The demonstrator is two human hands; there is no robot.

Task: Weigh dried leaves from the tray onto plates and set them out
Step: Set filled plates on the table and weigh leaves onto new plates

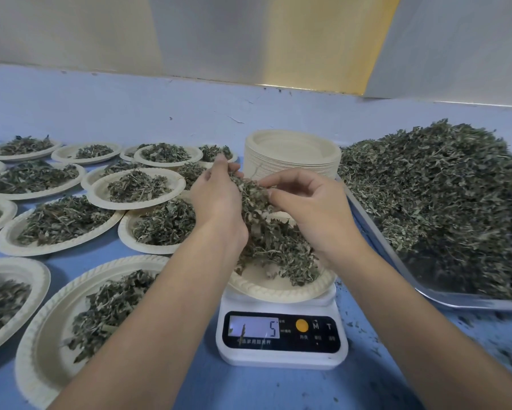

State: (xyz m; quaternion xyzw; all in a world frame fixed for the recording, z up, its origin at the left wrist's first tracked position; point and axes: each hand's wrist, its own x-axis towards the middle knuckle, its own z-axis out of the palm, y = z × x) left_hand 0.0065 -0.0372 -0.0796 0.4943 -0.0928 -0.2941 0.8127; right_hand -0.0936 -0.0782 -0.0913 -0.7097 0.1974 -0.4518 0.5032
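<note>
A clump of dried leaves (256, 199) hangs between my left hand (219, 199) and my right hand (311, 208), both gripping it from either side. Below them a cream plate (275, 287) sits on a white kitchen scale (281, 335), with a loose pile of leaves on it. The scale's display shows a 5. At the right, a metal tray (455, 300) carries a big heap of dried leaves (444, 196).
A stack of empty plates (293, 152) stands behind the scale. Several filled plates (136, 187) cover the blue table on the left, one close by at the front (71, 315). Leaf crumbs lie scattered near the tray. A wall closes off the back.
</note>
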